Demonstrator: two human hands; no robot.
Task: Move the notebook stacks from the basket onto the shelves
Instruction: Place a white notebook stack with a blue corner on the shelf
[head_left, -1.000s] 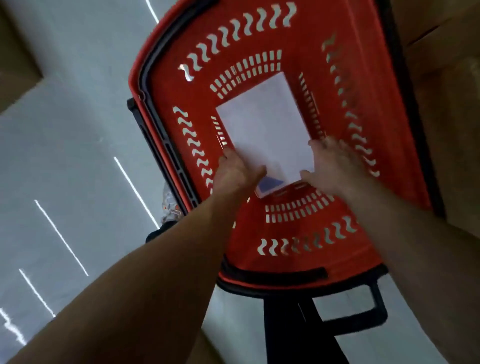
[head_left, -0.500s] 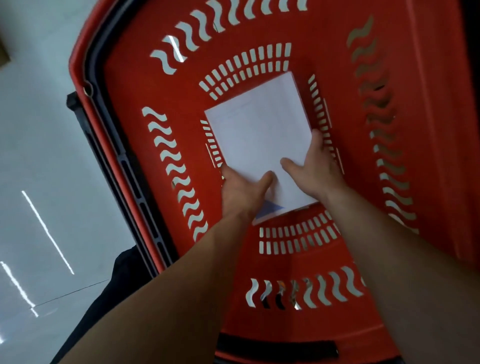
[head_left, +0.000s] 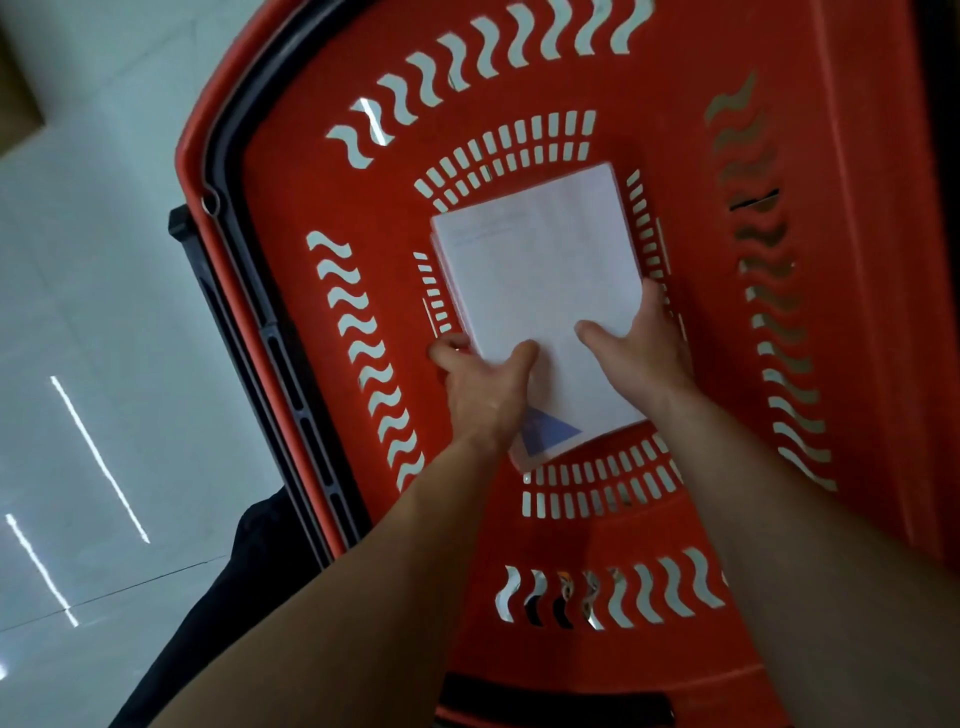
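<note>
A stack of white notebooks (head_left: 540, 270) lies on the floor of a red plastic basket (head_left: 857, 260); a blue triangle shows on a cover at its near corner. My left hand (head_left: 483, 384) grips the stack's left near edge, thumb on top and fingers curled down the side. My right hand (head_left: 639, 353) grips the right near edge, thumb on the top cover and fingers along the right side. The shelves are not in view.
The basket has slotted walls and a black handle rail (head_left: 270, 332) along its left rim. A glossy pale floor (head_left: 93, 291) lies to the left. A dark trouser leg (head_left: 208, 613) shows at the lower left.
Both hands reached deeper into the basket and closed on the near edges of the stack. The camera moved closer to the basket.
</note>
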